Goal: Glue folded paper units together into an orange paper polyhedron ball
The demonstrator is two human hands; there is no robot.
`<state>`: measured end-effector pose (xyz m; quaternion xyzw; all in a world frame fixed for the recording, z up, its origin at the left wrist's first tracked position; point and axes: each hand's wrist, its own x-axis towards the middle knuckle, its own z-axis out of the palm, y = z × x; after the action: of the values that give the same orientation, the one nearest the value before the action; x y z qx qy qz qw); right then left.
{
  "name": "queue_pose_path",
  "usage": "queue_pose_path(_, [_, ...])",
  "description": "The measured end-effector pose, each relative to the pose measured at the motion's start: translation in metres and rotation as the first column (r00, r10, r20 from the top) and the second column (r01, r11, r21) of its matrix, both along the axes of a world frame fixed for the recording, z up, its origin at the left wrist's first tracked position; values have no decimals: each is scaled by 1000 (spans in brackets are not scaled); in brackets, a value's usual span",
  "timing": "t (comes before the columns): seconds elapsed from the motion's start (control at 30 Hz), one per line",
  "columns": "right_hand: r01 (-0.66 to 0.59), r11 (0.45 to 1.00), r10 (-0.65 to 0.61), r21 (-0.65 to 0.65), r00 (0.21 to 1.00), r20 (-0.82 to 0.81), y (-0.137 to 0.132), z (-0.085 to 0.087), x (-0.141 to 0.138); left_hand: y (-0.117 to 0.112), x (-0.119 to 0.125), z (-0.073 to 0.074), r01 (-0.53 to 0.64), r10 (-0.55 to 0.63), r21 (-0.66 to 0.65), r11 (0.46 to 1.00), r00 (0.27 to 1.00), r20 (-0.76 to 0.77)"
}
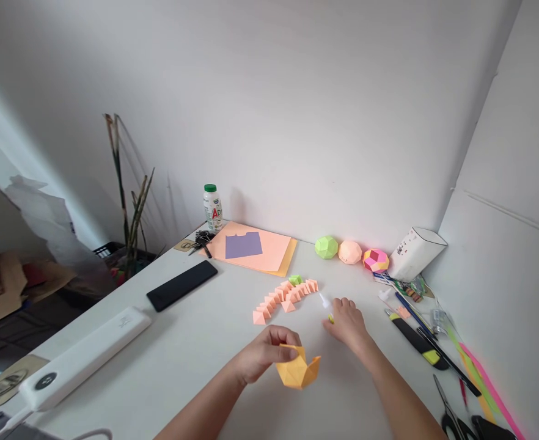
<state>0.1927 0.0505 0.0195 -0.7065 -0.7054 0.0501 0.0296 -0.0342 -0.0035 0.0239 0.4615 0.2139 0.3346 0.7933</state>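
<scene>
My left hand pinches a partly closed orange folded-paper ball by its rim, thumb on the outside. The ball has flat facets, and its open side faces up with flaps sticking out. Over the table to the right, my right hand is wrapped round a small glue bottle. Its white nozzle points up and left, and the palm hides most of its body. Beyond both hands lies a curved row of peach folded-paper pieces, with a green piece at its far side.
Finished green, peach and multicoloured paper balls line the wall. Paper sheets and a white bottle stand at back left. A black slab and white lamp lie left; a cutter and scissors right.
</scene>
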Motion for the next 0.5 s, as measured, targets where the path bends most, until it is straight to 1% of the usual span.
queue_pose_path(0.07, [-52,991,59,120,997,-58,-1,1,-10,1,-1,1,-1,1,-5,1000,1000,16])
queue_pose_path(0.1, [-97,976,119,194,987,-110,-1,1,-17,1,-2,1,-1,1,-8,1000,1000,23])
queue_pose_path(0.13, [-158,951,210,265,960,-183,-1,-1,-25,2,-3,1,-3,3,-11,1000,1000,28])
queue_pose_path(0.2, [-250,917,335,310,905,-262,0,-8,-41,3,-4,0,-12,13,-21,1000,999,36])
queue_pose_path(0.23, [-270,910,362,315,886,-289,1,-14,-48,4,-4,0,-15,16,-26,1000,999,38])
queue_pose_path(0.3, [-262,905,376,336,863,-337,3,-26,-60,5,-4,-2,-18,20,-33,999,999,43])
queue_pose_path(0.37, [-229,902,371,366,845,-385,5,-37,-67,6,-4,-5,-12,14,-33,999,999,51])
queue_pose_path(0.43, [-185,901,358,393,827,-434,7,-45,-71,7,-4,-7,-3,4,-28,1000,998,59])
queue_pose_path(0.5, [-142,902,344,407,806,-482,8,-48,-72,8,-4,-9,6,-5,-20,1000,998,63])
